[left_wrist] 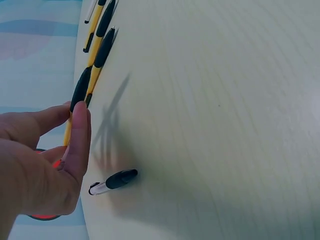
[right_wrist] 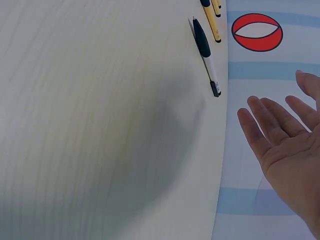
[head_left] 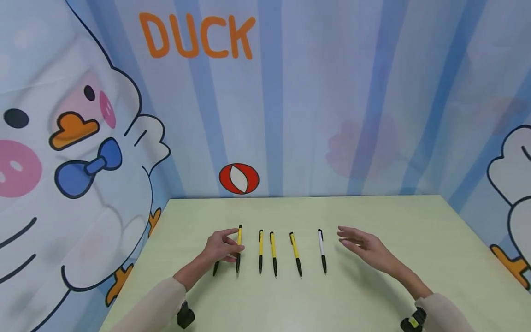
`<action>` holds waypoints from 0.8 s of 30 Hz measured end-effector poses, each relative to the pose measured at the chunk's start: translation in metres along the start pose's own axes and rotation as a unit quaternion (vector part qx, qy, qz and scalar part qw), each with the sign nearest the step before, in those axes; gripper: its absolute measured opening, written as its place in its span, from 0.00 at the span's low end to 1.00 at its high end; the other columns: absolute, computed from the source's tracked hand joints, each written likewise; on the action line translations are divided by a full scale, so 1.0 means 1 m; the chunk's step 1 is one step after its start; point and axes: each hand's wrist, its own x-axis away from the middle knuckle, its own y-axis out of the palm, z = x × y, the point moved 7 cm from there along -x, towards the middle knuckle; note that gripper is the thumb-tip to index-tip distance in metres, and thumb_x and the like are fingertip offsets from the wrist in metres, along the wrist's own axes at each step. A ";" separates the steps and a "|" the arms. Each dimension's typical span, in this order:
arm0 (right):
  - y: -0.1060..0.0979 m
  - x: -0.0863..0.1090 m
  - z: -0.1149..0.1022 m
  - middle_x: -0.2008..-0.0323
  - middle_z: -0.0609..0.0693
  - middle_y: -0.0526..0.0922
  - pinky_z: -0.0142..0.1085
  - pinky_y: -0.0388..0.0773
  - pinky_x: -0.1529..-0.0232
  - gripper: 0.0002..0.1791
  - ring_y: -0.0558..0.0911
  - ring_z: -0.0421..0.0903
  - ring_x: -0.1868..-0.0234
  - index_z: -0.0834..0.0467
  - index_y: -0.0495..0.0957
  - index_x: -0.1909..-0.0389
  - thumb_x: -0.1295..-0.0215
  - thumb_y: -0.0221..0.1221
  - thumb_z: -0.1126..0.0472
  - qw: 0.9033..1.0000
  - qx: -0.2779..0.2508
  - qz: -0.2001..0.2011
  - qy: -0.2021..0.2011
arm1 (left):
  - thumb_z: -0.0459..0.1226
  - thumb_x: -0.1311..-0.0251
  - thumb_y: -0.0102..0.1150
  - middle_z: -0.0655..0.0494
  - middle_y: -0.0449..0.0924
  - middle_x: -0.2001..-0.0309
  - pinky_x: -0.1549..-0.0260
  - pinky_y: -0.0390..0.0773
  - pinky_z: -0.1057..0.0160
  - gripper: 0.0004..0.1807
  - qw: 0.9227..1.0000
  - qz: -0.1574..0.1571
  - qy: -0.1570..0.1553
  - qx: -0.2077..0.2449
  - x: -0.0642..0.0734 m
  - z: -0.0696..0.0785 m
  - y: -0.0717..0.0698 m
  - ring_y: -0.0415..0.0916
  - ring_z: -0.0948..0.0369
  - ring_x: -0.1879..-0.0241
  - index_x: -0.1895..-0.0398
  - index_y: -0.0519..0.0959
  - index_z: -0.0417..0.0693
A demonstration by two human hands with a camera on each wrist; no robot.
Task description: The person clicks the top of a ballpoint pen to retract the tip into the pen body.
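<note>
My left hand (head_left: 221,246) pinches a yellow pen with a black grip (head_left: 239,235) between thumb and fingers, its tip pointing down toward me. In the left wrist view this held pen (left_wrist: 80,90) casts a shadow on the table. Below that hand lies a white pen with a black grip (left_wrist: 120,179), mostly hidden by the hand in the head view. To the right, three yellow pens (head_left: 261,249) lie roughly side by side, followed by another white pen (head_left: 321,244). My right hand (head_left: 369,249) hovers right of that white pen, fingers extended and holding nothing.
The pens lie on a pale wood-grain table (head_left: 282,304). Behind it hangs a blue striped curtain (head_left: 303,101) printed with cartoon ducks and a red-and-white ball (head_left: 226,179). A small black device (head_left: 185,316) sits at the left wrist.
</note>
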 end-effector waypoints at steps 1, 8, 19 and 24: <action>0.000 0.000 0.001 0.37 0.75 0.75 0.21 0.80 0.46 0.25 0.78 0.23 0.42 0.71 0.67 0.30 0.22 0.53 0.64 1.000 0.001 0.001 0.002 | 0.30 0.42 0.72 0.47 0.83 0.62 0.75 0.89 0.61 0.36 1.000 -0.004 0.001 -0.004 -0.001 0.000 0.002 0.84 0.62 0.76 0.28 0.72 0.44; -0.004 0.001 0.005 0.37 0.74 0.75 0.21 0.80 0.47 0.25 0.78 0.23 0.43 0.70 0.68 0.30 0.22 0.53 0.63 1.000 0.007 0.003 0.021 | 0.29 0.44 0.73 0.48 0.84 0.67 0.78 0.88 0.61 0.37 0.998 -0.016 0.031 -0.057 -0.008 0.005 0.010 0.83 0.63 0.79 0.29 0.72 0.40; -0.009 0.009 0.009 0.38 0.73 0.77 0.21 0.81 0.50 0.23 0.78 0.21 0.44 0.70 0.70 0.32 0.22 0.53 0.64 0.999 0.031 0.015 0.019 | 0.29 0.48 0.75 0.52 0.83 0.75 0.80 0.86 0.62 0.37 0.989 -0.003 0.052 -0.137 -0.007 0.001 0.009 0.82 0.60 0.84 0.32 0.74 0.36; -0.009 0.005 0.009 0.37 0.74 0.76 0.21 0.81 0.49 0.23 0.78 0.22 0.44 0.70 0.70 0.32 0.22 0.54 0.64 0.999 0.025 0.014 0.017 | 0.30 0.48 0.76 0.52 0.82 0.75 0.79 0.85 0.63 0.39 0.985 0.011 0.046 -0.166 -0.009 0.002 0.005 0.81 0.61 0.85 0.31 0.73 0.38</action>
